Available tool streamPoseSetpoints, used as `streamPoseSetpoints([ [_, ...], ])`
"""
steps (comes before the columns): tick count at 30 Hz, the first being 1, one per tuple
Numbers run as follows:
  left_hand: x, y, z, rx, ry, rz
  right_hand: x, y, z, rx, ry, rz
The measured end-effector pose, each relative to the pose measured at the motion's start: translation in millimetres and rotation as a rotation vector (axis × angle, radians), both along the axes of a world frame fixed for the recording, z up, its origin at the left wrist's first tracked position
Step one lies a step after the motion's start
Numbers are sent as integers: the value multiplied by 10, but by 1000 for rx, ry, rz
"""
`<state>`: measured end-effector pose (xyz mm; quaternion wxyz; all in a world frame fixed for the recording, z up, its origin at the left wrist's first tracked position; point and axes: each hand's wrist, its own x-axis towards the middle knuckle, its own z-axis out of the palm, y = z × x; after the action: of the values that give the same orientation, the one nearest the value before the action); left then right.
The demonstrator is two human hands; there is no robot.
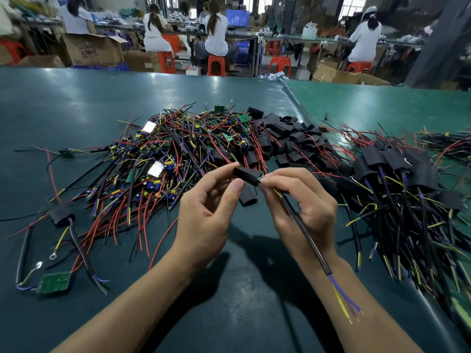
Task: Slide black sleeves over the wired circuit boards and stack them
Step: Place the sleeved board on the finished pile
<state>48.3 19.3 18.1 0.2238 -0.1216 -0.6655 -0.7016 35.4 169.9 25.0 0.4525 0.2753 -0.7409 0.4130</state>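
Two hands work above the dark green table mat [76,103]: the left hand [206,207] pinches a flat black sleeve [247,175] while the right hand [303,200] grips the green wired circuit board [261,178] entering it, just before the loose sleeve heap [288,138].

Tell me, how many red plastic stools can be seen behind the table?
5 that show: one at far left, one under the second seated person, one under the third, one free, and one at right. More may be hidden.

Both bare forearms reach forward, hands raised close together. The left hand [204,200] pinches with thumb and forefinger. The right hand [305,200] curls, fingertips pinching toward it.
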Motion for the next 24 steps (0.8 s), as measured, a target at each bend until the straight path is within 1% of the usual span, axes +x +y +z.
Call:
streamPoseSetpoints([
  [6,-48,-4,18,94,-58,-25,13,-114,-24,73,5,55],
  [10,-91,-24,15,245,-153,-141,8,-121,-40,99,-24,105],
  [17,-127,-84,3,263,-154,-55,18,-130,-28,53,-41,135],
  [21,-134,-86,6,309,-167,-40,23,-141,-41,31,-55,149],
  [24,-125,-88,20,275,-141,-40,11,-139,-53,7,-76,155],
])
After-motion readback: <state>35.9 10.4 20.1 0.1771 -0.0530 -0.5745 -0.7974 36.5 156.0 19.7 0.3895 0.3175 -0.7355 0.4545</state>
